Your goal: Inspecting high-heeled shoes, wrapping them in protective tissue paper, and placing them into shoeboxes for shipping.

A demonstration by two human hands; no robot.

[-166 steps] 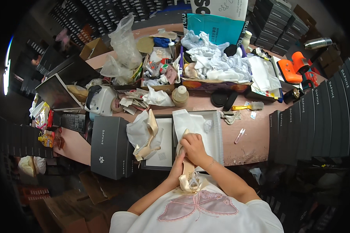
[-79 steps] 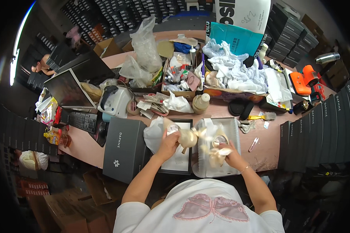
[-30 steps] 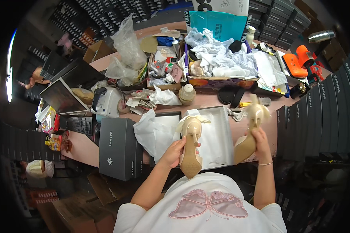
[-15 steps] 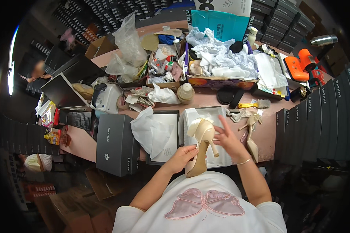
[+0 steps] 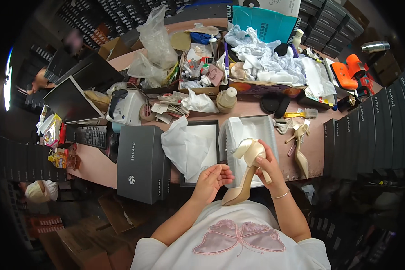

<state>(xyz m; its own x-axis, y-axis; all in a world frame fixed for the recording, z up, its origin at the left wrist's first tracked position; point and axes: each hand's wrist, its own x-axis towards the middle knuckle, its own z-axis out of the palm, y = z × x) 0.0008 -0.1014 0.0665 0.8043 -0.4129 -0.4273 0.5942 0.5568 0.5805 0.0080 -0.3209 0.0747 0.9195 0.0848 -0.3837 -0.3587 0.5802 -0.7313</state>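
Note:
My right hand grips a cream high-heeled shoe around its back, near the heel. The shoe is tilted, its toe down against my white shirt and its tan sole partly turned toward me. Beside it, my left hand is off the shoe, its fingers loosely bent with nothing visible in them. Beyond the shoe lies an opened shoe box with white paper inside. A box lid holding crumpled white tissue paper lies to its left. Another cream heeled shoe rests on the table at right.
A closed dark grey shoe box stands left, near a keyboard and a monitor. Stacked dark boxes rise at right. A yellow-handled brush, a bottle and a bin of crumpled paper sit farther back.
My left hand has let go of the shoe and sits just left of it. My right hand, open before, has taken hold of the shoe's back. The shoe has shifted slightly right.

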